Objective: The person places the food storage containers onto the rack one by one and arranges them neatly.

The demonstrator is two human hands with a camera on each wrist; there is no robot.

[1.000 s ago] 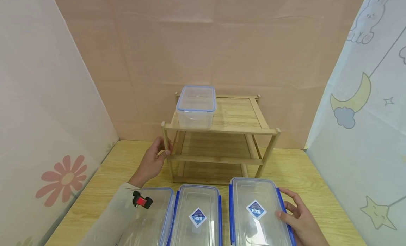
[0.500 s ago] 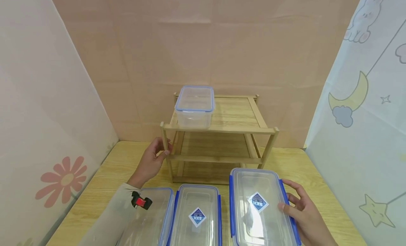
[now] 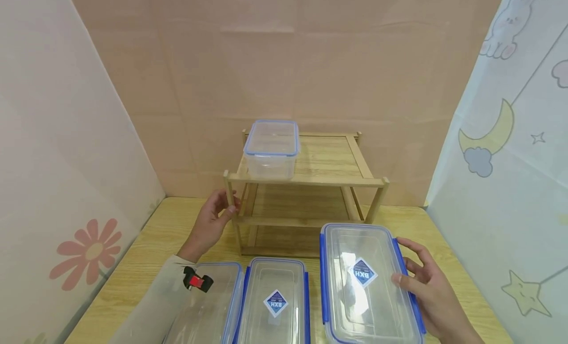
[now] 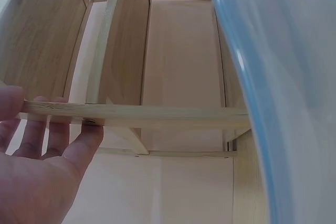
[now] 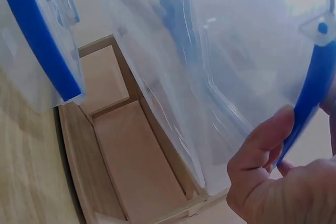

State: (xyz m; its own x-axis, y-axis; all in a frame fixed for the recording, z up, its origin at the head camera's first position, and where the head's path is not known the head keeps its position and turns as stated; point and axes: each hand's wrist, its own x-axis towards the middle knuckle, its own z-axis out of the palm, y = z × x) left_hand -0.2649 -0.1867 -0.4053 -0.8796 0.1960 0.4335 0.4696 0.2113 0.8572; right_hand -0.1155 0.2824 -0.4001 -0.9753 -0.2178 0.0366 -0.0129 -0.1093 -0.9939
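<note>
My right hand (image 3: 432,290) grips the right side of a clear lidded food container (image 3: 370,299) with blue side clips and a blue diamond label, thumb on the lid's edge. In the right wrist view this container (image 5: 226,72) hangs above the table, its base showing. My left hand (image 3: 210,221) holds the front left post of a wooden shelf rack (image 3: 310,180), and the left wrist view has thumb and fingers around that post (image 4: 157,114). On the rack's top tier, at the left, sits a smaller clear container (image 3: 272,142) with a light blue rim.
A second blue-clipped container (image 3: 277,314) stands on the wooden table (image 3: 146,250) left of the held one. Farther left, partly under my left sleeve, lies a clear container (image 3: 213,304) with a light blue rim. Patterned walls (image 3: 492,186) enclose both sides.
My right hand has raised the food container and moved it slightly forward and right, toward the rack. The left hand stays on the rack post.
</note>
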